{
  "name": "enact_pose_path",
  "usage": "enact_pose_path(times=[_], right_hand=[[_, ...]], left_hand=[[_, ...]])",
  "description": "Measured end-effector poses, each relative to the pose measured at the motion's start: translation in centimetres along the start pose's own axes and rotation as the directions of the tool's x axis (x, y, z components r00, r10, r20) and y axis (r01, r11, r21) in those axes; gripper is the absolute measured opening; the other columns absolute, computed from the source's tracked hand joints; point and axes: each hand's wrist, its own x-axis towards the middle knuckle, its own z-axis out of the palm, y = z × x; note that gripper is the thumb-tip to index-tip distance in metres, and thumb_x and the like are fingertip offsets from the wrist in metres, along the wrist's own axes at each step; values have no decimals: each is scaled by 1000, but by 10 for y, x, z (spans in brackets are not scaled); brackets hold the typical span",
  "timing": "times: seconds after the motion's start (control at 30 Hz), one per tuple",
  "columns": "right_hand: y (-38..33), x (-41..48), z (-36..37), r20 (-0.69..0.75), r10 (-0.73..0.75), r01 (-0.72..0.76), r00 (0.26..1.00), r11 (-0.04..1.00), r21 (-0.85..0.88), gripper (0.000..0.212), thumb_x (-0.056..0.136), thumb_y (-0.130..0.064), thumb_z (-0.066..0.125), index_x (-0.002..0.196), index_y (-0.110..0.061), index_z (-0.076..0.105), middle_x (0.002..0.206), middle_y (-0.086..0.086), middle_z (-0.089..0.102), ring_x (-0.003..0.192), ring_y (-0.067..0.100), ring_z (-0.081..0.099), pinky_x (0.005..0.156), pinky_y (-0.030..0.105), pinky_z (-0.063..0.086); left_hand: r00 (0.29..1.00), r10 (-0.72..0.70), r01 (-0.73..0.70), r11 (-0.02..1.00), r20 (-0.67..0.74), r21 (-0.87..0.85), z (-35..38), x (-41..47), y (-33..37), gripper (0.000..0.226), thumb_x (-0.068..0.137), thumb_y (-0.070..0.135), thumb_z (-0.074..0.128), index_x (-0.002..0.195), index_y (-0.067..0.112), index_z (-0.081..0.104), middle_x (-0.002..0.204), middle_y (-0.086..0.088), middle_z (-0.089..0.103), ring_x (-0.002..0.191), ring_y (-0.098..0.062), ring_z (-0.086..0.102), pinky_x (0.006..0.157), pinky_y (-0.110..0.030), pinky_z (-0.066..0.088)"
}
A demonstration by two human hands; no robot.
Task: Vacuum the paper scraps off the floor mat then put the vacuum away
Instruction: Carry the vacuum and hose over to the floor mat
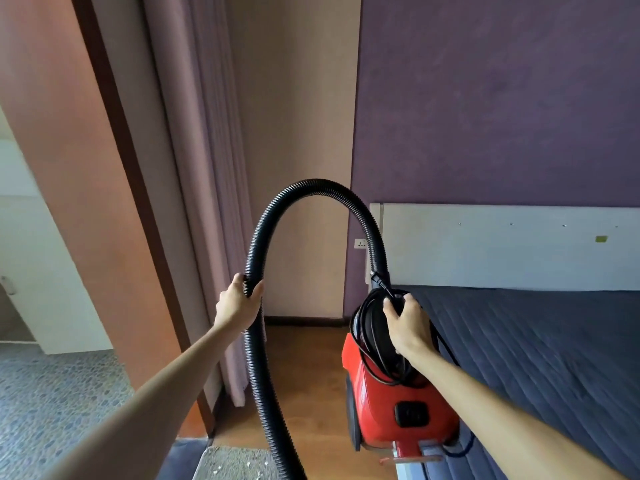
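Nearest, at the bottom edge, the floor mat (194, 455) shows pale paper scraps (221, 468), so the vacuuming looks not yet done. Just beyond, beside the bed (536, 358), is the red vacuum (391, 403). Its long axis runs from the near, lower end up and away toward the wall, with the hose end farthest. The right hand (408, 323) grips its top handle through the wound black cord (370, 327), and the left hand (239, 301) is wrapped around the hose (311, 187), which arches up from the far end, bends left and drops out of view at the bottom. The main risk is the coil: held loosely, loops could slide off and the plug (377, 278) (sticking up near the hose base) could swing or snag. The hanging hose could also drag across the mat and scatter scraps, or catch the curtain (194, 168). Farther off, a wall socket (361, 243) sits near the bed's head.
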Motion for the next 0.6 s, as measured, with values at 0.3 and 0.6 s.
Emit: enact_pose_path(times=[0.3, 0.6], right_hand=[[-6, 89, 37, 17, -11, 10, 1000, 999, 42, 29, 96, -42, 51, 92, -13, 52, 80, 9, 64, 66, 29, 66, 56, 49, 59], [1, 217, 85, 111, -38, 34, 993, 999, 39, 27, 96, -41, 52, 92, -15, 50, 82, 10, 64, 66, 30, 67, 58, 48, 59]], left_hand=[[999, -45, 45, 999, -1, 6, 38, 73, 16, 35, 100, 44, 49, 116, 13, 47, 91, -10, 55, 80, -33, 55, 73, -37, 46], [989, -145, 146, 989, -23, 8, 107, 172, 35, 36, 97, 50, 49, 114, 18, 47, 97, -15, 58, 85, -38, 59, 81, -47, 56]])
